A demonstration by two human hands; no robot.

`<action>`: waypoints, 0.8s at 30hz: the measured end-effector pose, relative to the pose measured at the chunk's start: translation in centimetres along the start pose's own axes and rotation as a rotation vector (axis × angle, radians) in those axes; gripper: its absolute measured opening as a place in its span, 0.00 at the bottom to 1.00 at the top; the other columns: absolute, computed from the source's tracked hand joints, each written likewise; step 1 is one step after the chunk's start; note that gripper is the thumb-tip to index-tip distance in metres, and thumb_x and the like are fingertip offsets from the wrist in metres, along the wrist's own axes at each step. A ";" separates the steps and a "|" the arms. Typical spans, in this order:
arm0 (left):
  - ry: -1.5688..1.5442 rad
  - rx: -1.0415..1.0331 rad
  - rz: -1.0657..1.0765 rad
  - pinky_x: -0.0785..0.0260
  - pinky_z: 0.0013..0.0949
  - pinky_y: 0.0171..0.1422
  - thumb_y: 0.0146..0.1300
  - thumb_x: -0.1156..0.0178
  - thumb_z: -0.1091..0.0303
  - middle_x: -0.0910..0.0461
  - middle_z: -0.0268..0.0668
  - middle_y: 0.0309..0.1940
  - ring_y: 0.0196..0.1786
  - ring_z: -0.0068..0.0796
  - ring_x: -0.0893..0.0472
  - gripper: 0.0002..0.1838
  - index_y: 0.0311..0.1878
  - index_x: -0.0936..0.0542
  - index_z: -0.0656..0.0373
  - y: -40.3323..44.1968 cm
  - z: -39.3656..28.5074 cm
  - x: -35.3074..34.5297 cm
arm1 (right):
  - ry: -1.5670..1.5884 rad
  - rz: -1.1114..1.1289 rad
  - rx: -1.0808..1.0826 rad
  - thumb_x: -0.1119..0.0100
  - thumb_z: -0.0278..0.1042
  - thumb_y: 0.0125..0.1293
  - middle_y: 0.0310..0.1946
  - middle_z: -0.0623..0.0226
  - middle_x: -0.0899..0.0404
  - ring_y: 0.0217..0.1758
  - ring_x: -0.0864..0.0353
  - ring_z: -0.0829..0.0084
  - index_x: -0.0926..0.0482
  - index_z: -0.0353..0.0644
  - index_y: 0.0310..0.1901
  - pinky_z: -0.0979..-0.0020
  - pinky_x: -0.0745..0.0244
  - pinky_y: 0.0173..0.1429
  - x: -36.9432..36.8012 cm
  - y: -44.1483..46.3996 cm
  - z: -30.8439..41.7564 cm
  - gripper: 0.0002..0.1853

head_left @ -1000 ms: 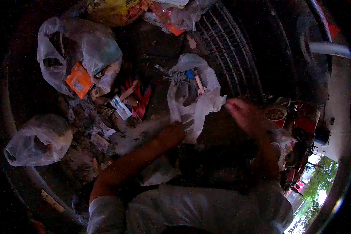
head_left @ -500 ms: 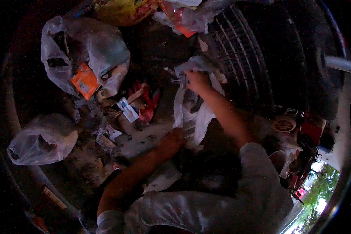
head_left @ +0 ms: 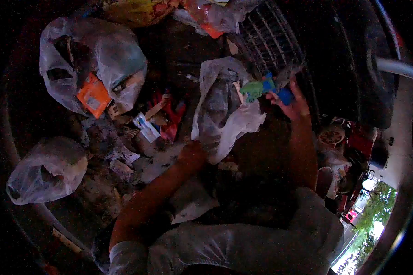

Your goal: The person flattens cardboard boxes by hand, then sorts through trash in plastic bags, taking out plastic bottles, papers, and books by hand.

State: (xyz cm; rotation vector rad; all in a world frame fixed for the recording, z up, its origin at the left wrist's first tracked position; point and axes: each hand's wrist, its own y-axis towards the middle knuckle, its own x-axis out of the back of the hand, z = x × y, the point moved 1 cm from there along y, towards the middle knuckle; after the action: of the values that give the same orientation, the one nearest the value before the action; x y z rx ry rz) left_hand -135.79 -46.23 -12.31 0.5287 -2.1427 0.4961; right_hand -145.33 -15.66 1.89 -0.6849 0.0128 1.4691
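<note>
A pale plastic bag [head_left: 218,101] lies open in the middle, its handles loose. At its near edge is my left hand [head_left: 192,153], dark and blurred, with its fingers hard to make out. To the right of the bag my right hand [head_left: 293,101] holds a blue and green crumpled item [head_left: 266,88], with a greyish strip beside it. The green part of that item reaches over the bag's right edge.
A large clear bag [head_left: 119,50] with an orange packet [head_left: 94,95] stands at upper left, a smaller clear bag [head_left: 48,172] below it. Red gloves [head_left: 172,121] lie near a white packet [head_left: 147,127]. A dark crate [head_left: 270,39] is at upper right.
My right hand has come out of the bag and moved right, now with the blue and green item in it. My left hand has shifted slightly left, and the bag's opening has widened.
</note>
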 end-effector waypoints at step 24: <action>0.006 0.287 -0.057 0.40 0.47 0.52 0.47 0.48 0.68 0.37 0.50 0.42 0.50 0.50 0.38 0.10 0.35 0.25 0.56 0.1 2.9 7.9 | -1.574 -0.323 -0.058 0.39 0.42 0.43 0.48 0.51 0.33 0.51 0.33 0.55 0.42 0.37 0.55 0.65 0.37 0.51 7.0 8.2 -14.0 0.37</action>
State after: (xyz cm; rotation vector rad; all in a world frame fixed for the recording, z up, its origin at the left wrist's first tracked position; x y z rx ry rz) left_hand -142.04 -49.19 -7.51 0.7433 -2.0560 0.7784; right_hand -146.30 -15.74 -15.72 0.5441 -1.2754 1.3427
